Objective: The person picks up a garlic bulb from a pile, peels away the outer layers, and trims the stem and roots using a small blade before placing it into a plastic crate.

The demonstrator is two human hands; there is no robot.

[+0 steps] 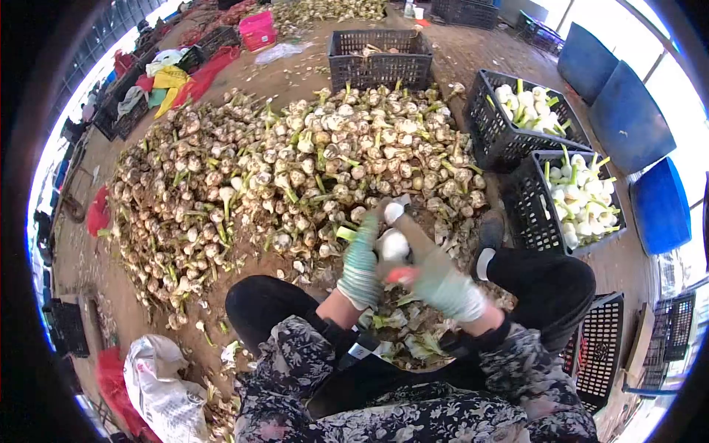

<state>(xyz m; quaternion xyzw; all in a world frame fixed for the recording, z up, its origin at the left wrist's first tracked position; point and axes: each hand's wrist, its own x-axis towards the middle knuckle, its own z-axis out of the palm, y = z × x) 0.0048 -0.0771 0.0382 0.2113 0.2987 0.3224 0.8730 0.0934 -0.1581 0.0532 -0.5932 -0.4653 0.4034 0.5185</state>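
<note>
In the head view my left hand (360, 262), in a green-and-white striped work glove, is closed around a white garlic bulb (393, 245) with a cut green stem showing beside the fingers. My right hand (441, 282), gloved too and smeared by motion, is closed against the bulb's other side. Something red shows at its fingers, too blurred to name. A loose white flap of skin (396, 210) stands up above the fingertips. Just beyond both hands lies a big heap of unpeeled garlic bulbs (295, 170). Peelings and leaf scraps (417, 343) cover the ground between my legs.
Two black crates (530, 214) (484, 136) at the right hold clean white bulbs with green stems. Another black crate (380, 63) stands behind the heap. A white sack (164, 384) lies at lower left, a pink bucket (257, 31) farther back. Blue panels (631, 114) line the right side.
</note>
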